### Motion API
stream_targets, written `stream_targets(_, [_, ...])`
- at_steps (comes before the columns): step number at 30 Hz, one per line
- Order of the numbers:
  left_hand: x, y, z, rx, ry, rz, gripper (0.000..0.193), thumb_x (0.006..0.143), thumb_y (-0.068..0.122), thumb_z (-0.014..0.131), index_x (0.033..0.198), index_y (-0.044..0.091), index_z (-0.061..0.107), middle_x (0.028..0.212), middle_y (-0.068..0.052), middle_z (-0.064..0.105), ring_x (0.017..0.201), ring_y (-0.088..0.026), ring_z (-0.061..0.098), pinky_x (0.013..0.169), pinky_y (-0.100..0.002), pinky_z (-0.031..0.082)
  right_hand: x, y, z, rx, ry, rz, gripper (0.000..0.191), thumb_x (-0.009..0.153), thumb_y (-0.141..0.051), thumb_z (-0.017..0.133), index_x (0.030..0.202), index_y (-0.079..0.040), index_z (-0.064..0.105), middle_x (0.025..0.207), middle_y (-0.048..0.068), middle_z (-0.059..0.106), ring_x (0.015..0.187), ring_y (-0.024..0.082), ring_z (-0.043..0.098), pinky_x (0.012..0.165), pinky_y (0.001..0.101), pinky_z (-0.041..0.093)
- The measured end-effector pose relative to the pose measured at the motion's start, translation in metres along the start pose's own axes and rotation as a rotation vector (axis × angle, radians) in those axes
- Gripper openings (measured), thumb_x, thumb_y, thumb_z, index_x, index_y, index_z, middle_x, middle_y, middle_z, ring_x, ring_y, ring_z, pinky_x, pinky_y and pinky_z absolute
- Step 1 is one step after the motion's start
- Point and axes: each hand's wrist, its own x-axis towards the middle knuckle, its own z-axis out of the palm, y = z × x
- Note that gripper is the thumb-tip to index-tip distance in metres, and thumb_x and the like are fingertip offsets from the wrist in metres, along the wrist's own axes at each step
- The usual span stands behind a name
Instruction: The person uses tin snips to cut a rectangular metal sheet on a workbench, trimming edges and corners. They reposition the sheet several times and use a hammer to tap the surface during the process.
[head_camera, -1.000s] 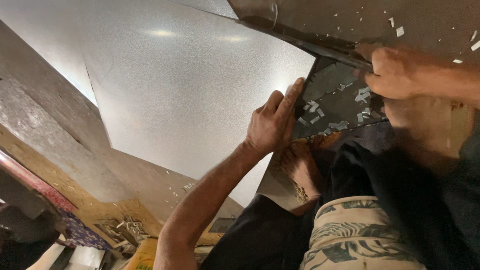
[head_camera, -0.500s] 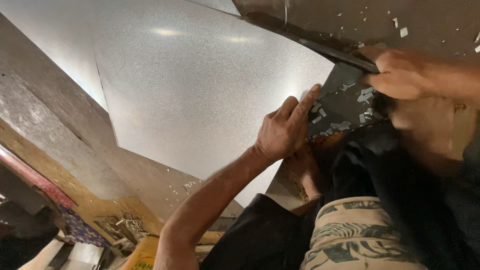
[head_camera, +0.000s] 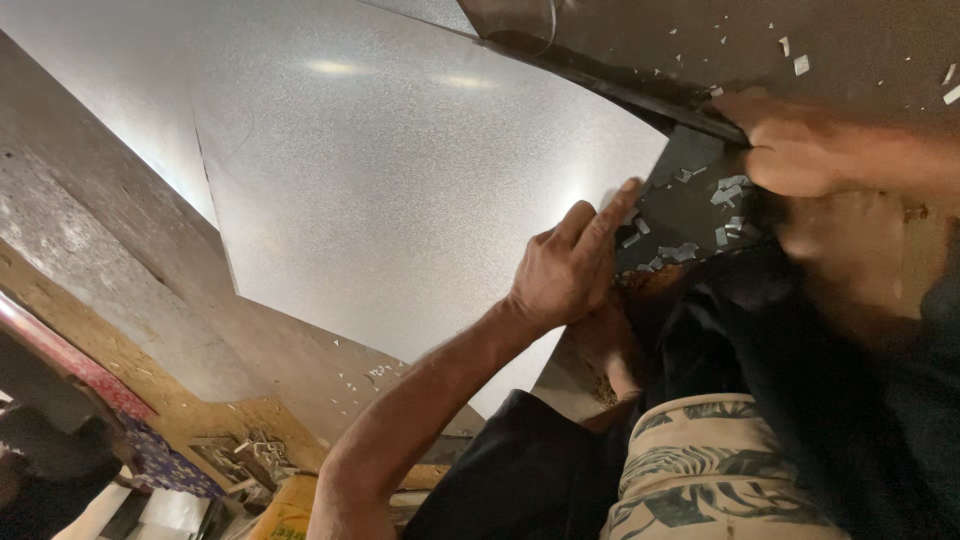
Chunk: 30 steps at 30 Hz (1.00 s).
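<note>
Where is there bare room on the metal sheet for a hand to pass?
The metal sheet is bare from its top edge down to the left hand. It is crowded right of that hand: metal scraps litter the dark surface below the right hand.

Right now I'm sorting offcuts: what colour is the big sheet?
Pale silvery grey, speckled sheen; the big sheet shows in the head view.

Big metal sheet (head_camera: 400, 190) is bare across its whole face, so free passage over it. Its near edge is crowded: left hand (head_camera: 565, 275) pressed on the sheet's edge, a foot (head_camera: 610, 345) just below it. Right hand (head_camera: 800, 150) blocks the dark strip (head_camera: 620, 85) along the top right corner. Between the two hands, a narrow gap littered with small metal offcuts (head_camera: 700, 215) (loose, sharp-looking). Lower right is closed off by dark clothing (head_camera: 800, 400) and patterned shorts (head_camera: 710, 470). Stepped ledge (head_camera: 110, 260) walls the left side.
</note>
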Motion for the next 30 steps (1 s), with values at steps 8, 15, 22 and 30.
stream_targets(8, [-0.002,0.010,0.004,-0.033,-0.005,0.012,0.083,0.100,-0.007,0.056,0.168,0.018,0.017,0.095,-0.002,0.045,0.061,-0.009,0.048,0.048,-0.026,0.053,0.020,0.017,0.018,0.026,-0.032,0.067,0.036,0.103,-0.020,0.046,0.084,-0.002,0.072,0.062,0.011,0.059,0.052,0.021,0.055,0.052,0.0380,0.048])
stream_targets(15, [-0.002,0.009,0.007,-0.016,-0.025,0.000,0.082,0.101,-0.006,0.056,0.168,0.018,0.016,0.094,-0.002,0.045,0.063,-0.009,0.047,0.049,-0.026,0.052,0.048,0.039,0.045,-0.305,-0.104,-0.057,0.040,0.107,-0.025,0.043,0.090,-0.009,0.075,0.071,0.007,0.067,0.056,0.017,0.066,0.058,0.0330,0.055])
stream_targets(22, [-0.003,0.031,0.007,-0.028,-0.004,0.032,0.079,0.104,0.000,0.060,0.168,0.019,0.017,0.094,-0.001,0.045,0.059,-0.007,0.045,0.044,-0.024,0.050,0.035,0.024,0.036,-0.326,0.004,-0.054,0.026,0.104,-0.028,0.050,0.108,-0.011,0.070,0.077,0.007,0.072,0.061,0.017,0.068,0.058,0.0310,0.058])
stream_targets(30, [0.001,0.033,0.011,-0.060,0.017,0.043,0.075,0.107,0.013,0.066,0.166,0.014,0.020,0.091,0.000,0.045,0.058,-0.006,0.044,0.042,-0.023,0.047,0.005,-0.010,-0.007,-0.249,0.165,-0.081,0.045,0.098,-0.034,0.060,0.136,-0.009,0.061,0.089,0.011,0.073,0.063,0.021,0.070,0.055,0.0315,0.059])
